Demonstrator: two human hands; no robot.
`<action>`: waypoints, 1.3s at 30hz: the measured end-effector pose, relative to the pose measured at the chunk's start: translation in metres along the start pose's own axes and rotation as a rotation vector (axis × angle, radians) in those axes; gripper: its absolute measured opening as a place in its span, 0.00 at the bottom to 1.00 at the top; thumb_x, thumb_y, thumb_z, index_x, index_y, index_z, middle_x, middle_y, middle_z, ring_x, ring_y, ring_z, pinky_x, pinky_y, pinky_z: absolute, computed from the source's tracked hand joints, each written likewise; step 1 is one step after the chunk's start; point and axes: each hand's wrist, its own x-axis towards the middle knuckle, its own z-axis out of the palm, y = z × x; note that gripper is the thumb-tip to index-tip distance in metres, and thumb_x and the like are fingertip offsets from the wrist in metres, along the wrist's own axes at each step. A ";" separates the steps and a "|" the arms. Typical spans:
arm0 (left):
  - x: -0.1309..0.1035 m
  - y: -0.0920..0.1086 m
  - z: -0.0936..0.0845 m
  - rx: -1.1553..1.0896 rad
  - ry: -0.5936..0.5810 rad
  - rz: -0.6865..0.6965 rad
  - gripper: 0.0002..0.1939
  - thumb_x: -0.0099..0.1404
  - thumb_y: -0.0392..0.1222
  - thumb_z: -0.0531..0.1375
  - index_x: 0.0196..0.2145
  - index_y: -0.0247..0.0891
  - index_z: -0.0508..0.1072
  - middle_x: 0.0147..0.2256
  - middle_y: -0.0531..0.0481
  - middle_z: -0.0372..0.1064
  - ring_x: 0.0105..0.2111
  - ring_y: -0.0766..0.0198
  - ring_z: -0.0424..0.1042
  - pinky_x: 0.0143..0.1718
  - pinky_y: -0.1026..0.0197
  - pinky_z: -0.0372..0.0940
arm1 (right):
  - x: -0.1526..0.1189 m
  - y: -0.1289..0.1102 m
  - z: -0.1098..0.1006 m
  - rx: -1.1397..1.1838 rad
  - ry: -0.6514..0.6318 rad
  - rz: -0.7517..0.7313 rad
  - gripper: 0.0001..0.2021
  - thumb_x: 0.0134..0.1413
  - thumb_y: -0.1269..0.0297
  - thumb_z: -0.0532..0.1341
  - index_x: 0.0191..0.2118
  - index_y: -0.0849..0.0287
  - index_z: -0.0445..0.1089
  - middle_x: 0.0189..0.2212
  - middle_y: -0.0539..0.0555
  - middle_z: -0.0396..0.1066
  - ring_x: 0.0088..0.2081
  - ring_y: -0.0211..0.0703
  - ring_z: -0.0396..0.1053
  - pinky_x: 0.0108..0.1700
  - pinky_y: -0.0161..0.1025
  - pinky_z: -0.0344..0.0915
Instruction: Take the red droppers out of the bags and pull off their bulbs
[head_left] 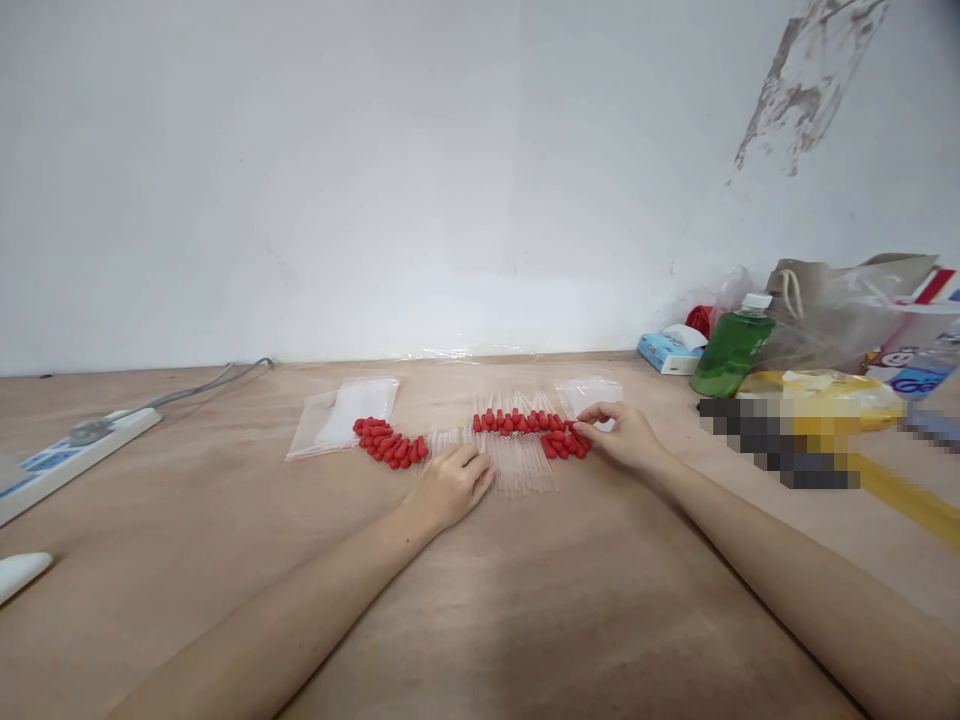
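Observation:
Several thin clear tubes (517,470) lie side by side on the wooden table, and a row of red rubber bulbs (514,421) lines the far part of them. My right hand (619,436) pinches a red bulb at the right end of that row with thumb and forefinger. Just below, a small group of red bulbs (564,445) lies close to those fingers. My left hand (454,485) rests over the left side of the tubes, its fingers curled; what they hold, if anything, is hidden. Left of it, more red bulbs (391,446) form a curved pile.
Clear plastic bags (349,412) lie behind the left pile, and another bag (589,395) behind my right hand. At right stand a tissue pack (670,350), a green bottle (731,345) and a yellow bag (840,398). A power strip (82,455) with a cable lies at left.

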 end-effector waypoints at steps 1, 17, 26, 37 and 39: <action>0.000 0.000 -0.001 0.009 -0.015 -0.004 0.12 0.64 0.41 0.49 0.28 0.36 0.69 0.26 0.48 0.65 0.28 0.63 0.65 0.31 0.61 0.62 | 0.000 0.000 0.000 -0.030 -0.011 0.002 0.12 0.44 0.55 0.57 0.30 0.57 0.71 0.30 0.51 0.72 0.35 0.43 0.65 0.36 0.37 0.58; -0.002 -0.005 -0.021 -0.147 -0.052 -0.112 0.23 0.57 0.56 0.54 0.44 0.38 0.69 0.41 0.43 0.65 0.41 0.55 0.63 0.42 0.51 0.57 | 0.008 -0.007 -0.007 -0.163 0.013 0.211 0.13 0.47 0.55 0.54 0.31 0.55 0.71 0.31 0.48 0.72 0.32 0.39 0.66 0.35 0.36 0.57; 0.002 -0.010 -0.027 -0.155 -0.333 0.104 0.24 0.64 0.52 0.47 0.56 0.43 0.56 0.57 0.45 0.54 0.58 0.55 0.49 0.56 0.42 0.36 | 0.048 -0.025 0.005 -0.297 -0.219 0.415 0.13 0.38 0.50 0.59 0.21 0.55 0.71 0.20 0.51 0.70 0.32 0.48 0.67 0.38 0.44 0.56; -0.001 -0.008 -0.027 -0.192 -0.302 0.020 0.21 0.64 0.49 0.48 0.53 0.41 0.60 0.51 0.41 0.60 0.54 0.55 0.55 0.55 0.41 0.40 | 0.064 -0.035 0.019 -0.361 -0.242 0.535 0.09 0.34 0.60 0.62 0.20 0.61 0.68 0.24 0.57 0.70 0.31 0.52 0.68 0.41 0.55 0.55; -0.002 -0.007 -0.027 -0.198 -0.281 0.014 0.22 0.64 0.49 0.49 0.54 0.41 0.59 0.52 0.41 0.59 0.54 0.55 0.55 0.55 0.42 0.40 | 0.065 -0.037 0.014 -0.336 -0.228 0.530 0.07 0.33 0.62 0.63 0.19 0.61 0.68 0.22 0.57 0.70 0.30 0.52 0.68 0.37 0.51 0.58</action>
